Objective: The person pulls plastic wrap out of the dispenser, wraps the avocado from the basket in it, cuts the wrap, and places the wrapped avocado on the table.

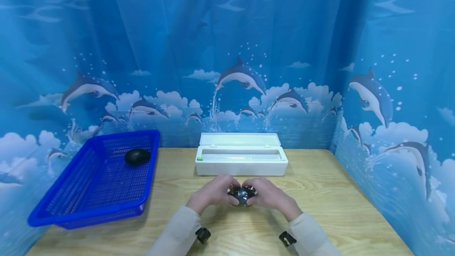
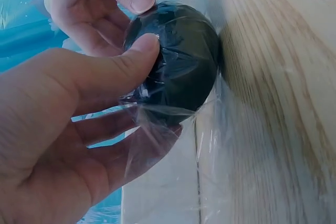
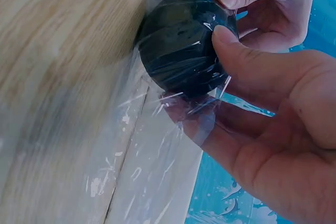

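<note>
Both hands hold a dark, smooth, oval fruit, its exact kind unclear, with clear cling film stretched over it. My left hand grips its left side, thumb on the film and fingers curled behind. Opposite, my right hand does the same, its thumb against the wrapped surface. Loose film trails off both sides in the wrist views. The fruit is low over the wooden table; the head view does not show whether it touches.
Just beyond the hands stands a long white cling film box, lid raised, a small green piece at its left. A blue plastic basket at the left contains another dark oval fruit. A dolphin-print curtain encloses the table's back and sides.
</note>
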Available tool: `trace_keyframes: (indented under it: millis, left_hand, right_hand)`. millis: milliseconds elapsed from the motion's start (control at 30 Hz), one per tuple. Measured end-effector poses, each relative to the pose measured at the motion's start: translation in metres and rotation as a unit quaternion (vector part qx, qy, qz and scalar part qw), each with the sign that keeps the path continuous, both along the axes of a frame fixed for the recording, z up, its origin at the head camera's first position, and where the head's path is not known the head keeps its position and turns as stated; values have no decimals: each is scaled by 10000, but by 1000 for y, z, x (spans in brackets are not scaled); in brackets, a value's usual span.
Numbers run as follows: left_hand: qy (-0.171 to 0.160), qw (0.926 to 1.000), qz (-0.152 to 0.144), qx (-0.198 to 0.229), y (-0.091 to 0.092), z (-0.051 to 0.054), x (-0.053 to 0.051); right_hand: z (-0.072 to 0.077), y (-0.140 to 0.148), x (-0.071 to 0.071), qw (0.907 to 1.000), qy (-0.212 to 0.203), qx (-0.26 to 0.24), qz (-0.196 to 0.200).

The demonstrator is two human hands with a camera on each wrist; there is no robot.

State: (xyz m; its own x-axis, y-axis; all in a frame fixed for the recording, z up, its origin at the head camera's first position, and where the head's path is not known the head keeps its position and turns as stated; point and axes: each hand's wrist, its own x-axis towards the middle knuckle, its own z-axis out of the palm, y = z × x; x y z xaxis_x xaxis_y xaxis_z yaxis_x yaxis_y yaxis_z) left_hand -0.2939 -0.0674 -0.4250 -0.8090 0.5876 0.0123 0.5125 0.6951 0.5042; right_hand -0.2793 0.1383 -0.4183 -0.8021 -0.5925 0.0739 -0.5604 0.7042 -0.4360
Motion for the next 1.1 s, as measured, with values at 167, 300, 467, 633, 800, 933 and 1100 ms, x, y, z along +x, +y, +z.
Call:
trace_keyframes:
  millis: [167, 300, 467, 633, 800, 933, 1100]
  left_hand:
    - [-281, 9995, 119, -31, 1, 1, 2]
    - [-574, 9980, 239, -72, 2, 0, 2]
    - [-696, 9971, 273, -118, 3, -1, 2]
    - [-692, 9973, 230, -85, 1, 0, 2]
    - [-409, 9988, 284, -36, -1, 1, 0]
    - [-219, 9994, 248, 112, -1, 4, -1]
    - [-100, 9997, 171, 117, 0, 1, -4]
  right_hand:
    - [1, 3, 1, 9996, -176, 99, 208]
    - [3, 3, 2, 9982, -543, 201, 174]
    - [7, 1, 3, 9971, -740, 165, -73]
    - [6, -1, 2, 9976, -675, 86, -152]
    - [3, 0, 1, 9981, -599, 6, -154]
    - [2, 3, 0, 9982, -577, -13, -146]
    - [2, 7, -1, 9983, -585, -34, -63]
